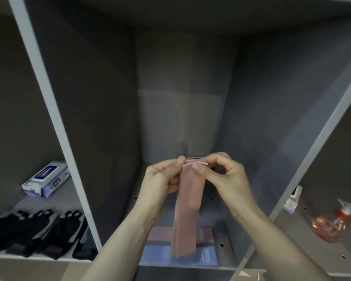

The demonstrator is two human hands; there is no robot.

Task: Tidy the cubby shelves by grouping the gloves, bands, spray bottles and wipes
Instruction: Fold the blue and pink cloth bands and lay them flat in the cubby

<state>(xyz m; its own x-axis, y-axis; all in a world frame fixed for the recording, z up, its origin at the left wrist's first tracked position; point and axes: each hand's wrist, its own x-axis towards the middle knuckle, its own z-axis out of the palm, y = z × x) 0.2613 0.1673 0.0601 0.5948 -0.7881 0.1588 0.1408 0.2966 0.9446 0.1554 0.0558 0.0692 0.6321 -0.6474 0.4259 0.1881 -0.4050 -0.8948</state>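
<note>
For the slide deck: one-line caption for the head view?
Both hands, left hand and right hand, pinch a pink band above folded bands in the middle cubby.

Lighting dim and even; light enters from the front, the cubby's rear falling into shadow. Faint pale glare on the back panel point(180, 118). Wide-angle distortion splays the white dividers point(55, 118) outward at the edges. Overall focus soft; the hanging pink band point(187, 209) shows motion blur.

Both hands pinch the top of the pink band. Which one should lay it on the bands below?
Probably the right hand: it pinches the pink band at its top edge, directly above the stacked bands. The left hand could simply release.
</note>
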